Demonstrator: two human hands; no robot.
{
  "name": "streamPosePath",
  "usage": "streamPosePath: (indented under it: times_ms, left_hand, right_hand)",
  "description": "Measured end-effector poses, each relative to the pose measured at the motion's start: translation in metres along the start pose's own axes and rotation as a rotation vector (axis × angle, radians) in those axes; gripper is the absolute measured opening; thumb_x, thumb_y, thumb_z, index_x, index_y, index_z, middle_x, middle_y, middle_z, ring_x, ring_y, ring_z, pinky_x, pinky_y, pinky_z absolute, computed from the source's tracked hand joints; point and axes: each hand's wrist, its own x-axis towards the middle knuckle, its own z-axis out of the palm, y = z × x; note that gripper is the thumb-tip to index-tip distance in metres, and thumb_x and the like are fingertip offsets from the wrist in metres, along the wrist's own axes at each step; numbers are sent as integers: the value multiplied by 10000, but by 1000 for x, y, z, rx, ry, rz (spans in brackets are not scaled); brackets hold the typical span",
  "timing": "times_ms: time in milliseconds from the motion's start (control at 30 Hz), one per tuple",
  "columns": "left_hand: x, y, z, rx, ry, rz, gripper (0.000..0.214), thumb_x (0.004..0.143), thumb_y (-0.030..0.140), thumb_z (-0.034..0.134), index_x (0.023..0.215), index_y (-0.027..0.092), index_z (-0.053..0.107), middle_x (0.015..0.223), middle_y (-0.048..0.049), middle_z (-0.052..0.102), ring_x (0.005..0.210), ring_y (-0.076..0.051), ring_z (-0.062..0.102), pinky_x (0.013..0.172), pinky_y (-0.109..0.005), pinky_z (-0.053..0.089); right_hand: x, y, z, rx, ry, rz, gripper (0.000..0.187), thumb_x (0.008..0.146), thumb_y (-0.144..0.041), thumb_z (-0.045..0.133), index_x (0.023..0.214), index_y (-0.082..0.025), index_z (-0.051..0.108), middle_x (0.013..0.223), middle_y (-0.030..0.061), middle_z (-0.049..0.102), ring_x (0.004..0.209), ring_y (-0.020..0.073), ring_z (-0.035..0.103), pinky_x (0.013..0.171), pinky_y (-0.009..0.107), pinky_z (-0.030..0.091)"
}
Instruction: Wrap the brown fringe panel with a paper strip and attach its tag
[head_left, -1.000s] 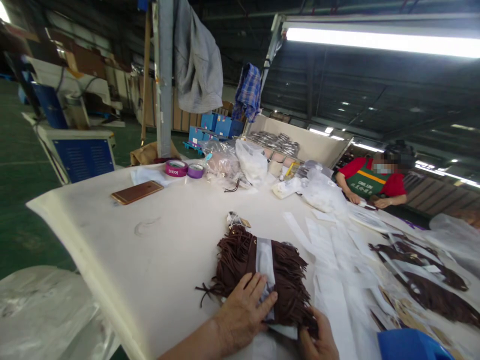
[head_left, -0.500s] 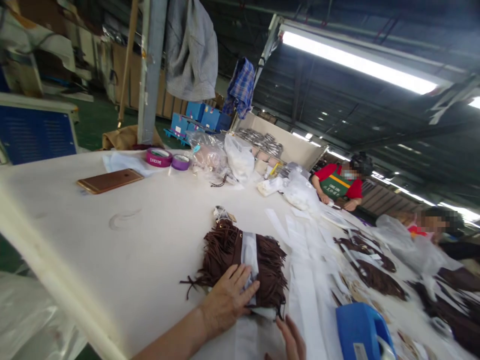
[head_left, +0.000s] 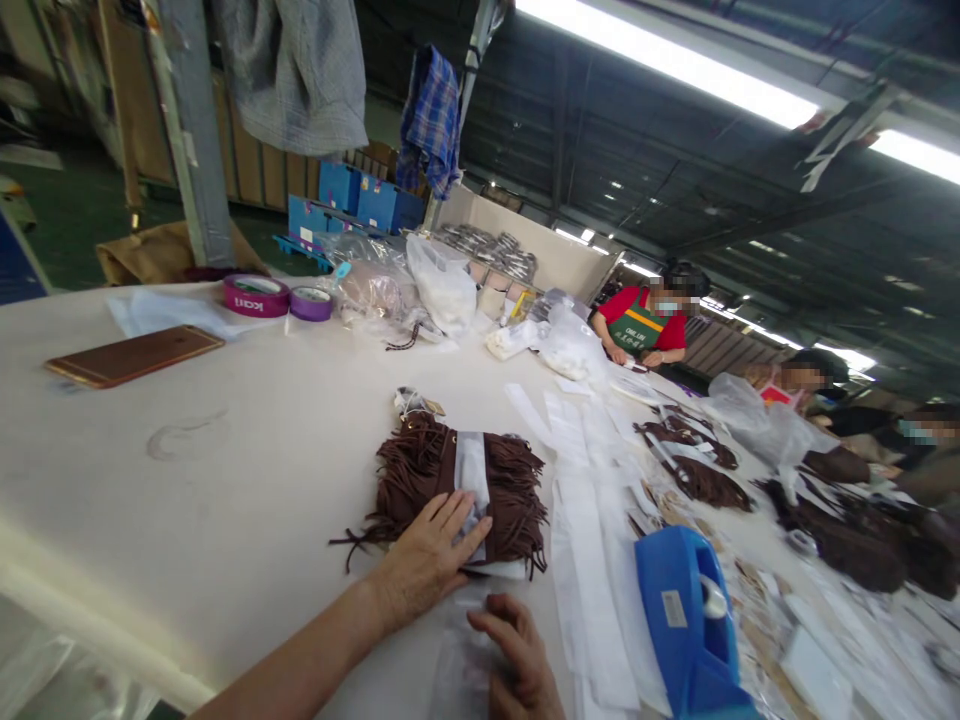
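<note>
A dark brown fringed bag [head_left: 431, 475] lies on the white table, a pale translucent strip [head_left: 471, 470] running across its middle. My left hand [head_left: 427, 545] rests flat on the bag's near side and on the strip, fingers stretched out. Closer to me, my right hand [head_left: 521, 655] hovers by the bag's near edge with bent, parted fingers and no visible hold on anything. Beneath it a clear plastic sheet [head_left: 457, 650] lies on the table; whether the fingertips touch it, I cannot tell. At the bag's far corner sits a small wrapped bundle with a tag [head_left: 411, 403].
Long white strips [head_left: 581, 530] lie right of the bag, beside a blue tape dispenser [head_left: 679, 610]. A phone [head_left: 135, 355] and tape rolls [head_left: 256, 297] are at the left. Plastic bags [head_left: 442, 285] stand at the back. More brown fringed pieces [head_left: 701, 480] and co-workers [head_left: 645, 320] are at the right.
The camera view has shifted, so most things appear further left and higher. My right hand has drawn back from the bag's near edge toward me. My left hand stays on the bag.
</note>
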Motion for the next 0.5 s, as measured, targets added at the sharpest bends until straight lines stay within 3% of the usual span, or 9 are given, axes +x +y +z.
streamPosePath:
  times_ms: [100, 267, 367, 433, 500]
  left_hand:
    - [2, 1, -1, 42, -11, 15, 756, 730, 290, 717, 1359, 153, 321, 1401, -254, 321, 1301, -351, 303, 1034, -492, 322]
    - [2, -5, 5, 124, -7, 63, 671, 796, 289, 637, 1361, 132, 312, 1382, -277, 330, 1290, -374, 303, 1021, -509, 332]
    - [0, -11, 5, 150, -7, 81, 682, 797, 283, 637, 1369, 137, 296, 1385, -276, 325, 1293, -371, 298, 1022, -504, 334]
    - [-1, -13, 5, 161, -19, 90, 700, 781, 265, 657, 1368, 133, 300, 1382, -277, 328, 1291, -371, 305, 1019, -502, 339]
    - [-1, -15, 4, 160, -28, 89, 709, 763, 249, 674, 1362, 134, 313, 1385, -260, 338, 1285, -371, 320, 1015, -506, 344]
  right_hand:
    - [0, -7, 7, 2, 86, 3, 232, 854, -350, 519, 1042, -280, 634, 1014, 67, 605, 931, 212, 606, 802, 322, 512]
    - [15, -36, 31, -98, 164, -121, 252, 918, -264, 389, 1004, -226, 623, 832, 67, 660, 851, 206, 585, 744, 324, 493]
    - [33, -56, 59, -125, 363, -220, 234, 919, -205, 380, 903, -228, 612, 705, 32, 661, 694, 170, 588, 624, 302, 452]
    - [42, -65, 76, -98, 572, -243, 231, 915, -184, 385, 800, -232, 580, 576, -10, 622, 552, 138, 548, 541, 285, 388]
    - [45, -68, 86, -89, 681, -239, 249, 921, -191, 377, 747, -231, 551, 510, -29, 592, 485, 125, 519, 505, 283, 346]
